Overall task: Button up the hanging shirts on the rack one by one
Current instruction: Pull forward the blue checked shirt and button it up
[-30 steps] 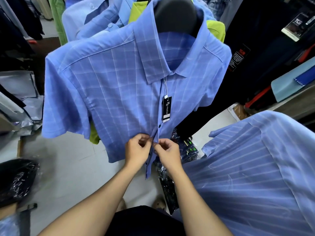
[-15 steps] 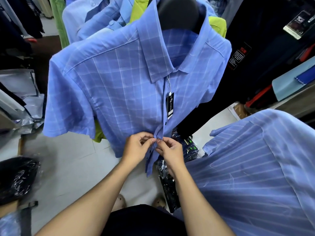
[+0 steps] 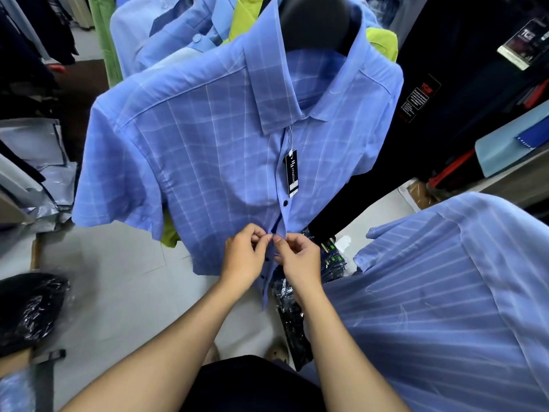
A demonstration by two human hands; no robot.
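Both hands meet at the placket near the lower edge of the checked shirt [image 3: 208,162] — left hand [image 3: 242,260] and right hand [image 3: 298,263] each pinching cloth there. Best to hold the buttonhole taut and tilt the button through edgewise. Farther up hangs the tag [image 3: 291,172]; behind — more hanging shirts [image 3: 166,34].

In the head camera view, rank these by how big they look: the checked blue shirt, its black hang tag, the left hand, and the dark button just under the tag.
Largest to smallest, as they appear:
1. checked blue shirt
2. left hand, nearer the camera, so its true scale is unsure
3. black hang tag
4. dark button
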